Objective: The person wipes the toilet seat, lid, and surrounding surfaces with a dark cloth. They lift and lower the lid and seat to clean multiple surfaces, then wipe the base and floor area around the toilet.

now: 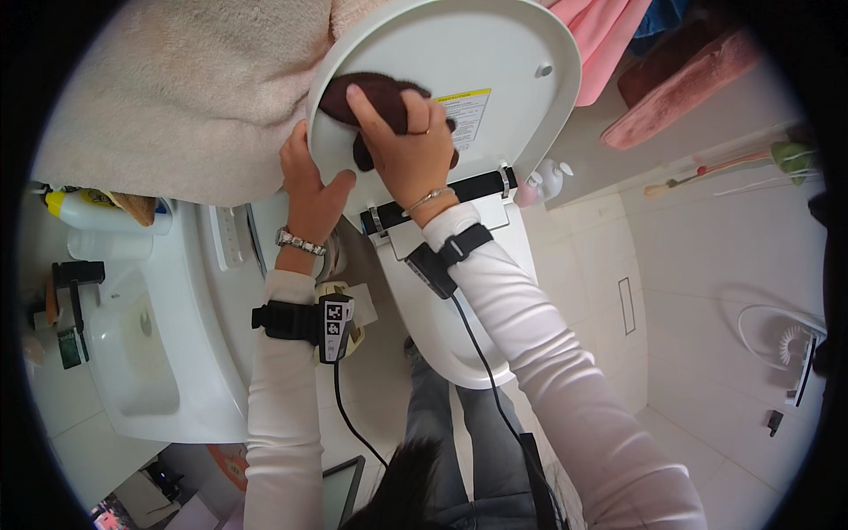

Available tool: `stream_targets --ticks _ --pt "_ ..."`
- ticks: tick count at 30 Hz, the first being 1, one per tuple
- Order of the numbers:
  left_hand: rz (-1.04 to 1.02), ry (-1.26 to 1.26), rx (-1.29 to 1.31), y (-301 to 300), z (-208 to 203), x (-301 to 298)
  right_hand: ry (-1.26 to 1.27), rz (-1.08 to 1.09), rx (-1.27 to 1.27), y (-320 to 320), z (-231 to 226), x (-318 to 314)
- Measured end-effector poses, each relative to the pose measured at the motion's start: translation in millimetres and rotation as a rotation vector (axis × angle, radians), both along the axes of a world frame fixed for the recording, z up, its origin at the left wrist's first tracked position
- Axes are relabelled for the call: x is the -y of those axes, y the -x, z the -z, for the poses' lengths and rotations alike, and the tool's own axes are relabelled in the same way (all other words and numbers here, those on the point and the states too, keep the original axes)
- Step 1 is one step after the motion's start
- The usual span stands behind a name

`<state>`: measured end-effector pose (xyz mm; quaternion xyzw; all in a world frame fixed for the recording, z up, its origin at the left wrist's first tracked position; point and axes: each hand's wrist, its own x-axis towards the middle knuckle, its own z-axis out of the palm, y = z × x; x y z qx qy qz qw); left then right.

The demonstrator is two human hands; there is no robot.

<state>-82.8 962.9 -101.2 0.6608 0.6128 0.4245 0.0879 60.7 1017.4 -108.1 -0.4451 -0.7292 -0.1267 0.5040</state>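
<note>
A white toilet lid [521, 97] stands raised, with a yellow-and-white label on the face toward me. My right hand [417, 155] presses a dark brown cloth [375, 99] against the left part of that face. The index finger is stretched along the cloth and the other fingers bend over it. Parts of the cloth stick out below and beside my palm. At the lid's lower left edge my left hand [311, 194] holds the rim, fingers on the outer side and thumb toward the inner face. Below the hinge lies the white toilet [450, 327].
To the left are a white washbasin [137, 353], a black tap [75, 283] and a white bottle with a yellow cap [106, 212]. A beige towel [185, 97] hangs at the upper left. Pump bottles [549, 181] stand right of the hinge. Pink slippers [680, 88] are at the upper right.
</note>
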Motion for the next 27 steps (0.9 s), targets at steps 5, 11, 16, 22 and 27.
stream_targets --ticks 5,11,16,22,27 --pt "0.002 -0.017 -0.017 1 3 0 0.218 -0.025 -0.205 18 23 19" --pt "-0.003 -0.006 -0.050 4 1 -4 0.451 0.002 -0.166 16 57 37" --pt "-0.086 0.051 -0.056 1 1 -10 0.854 0.015 -0.060 -19 73 63" --pt "-0.040 -0.003 -0.101 5 6 -11 0.469 -0.046 -0.227 -32 -9 49" --pt "0.151 0.034 0.160 23 1 -12 0.586 -0.288 -0.526 4 -68 28"
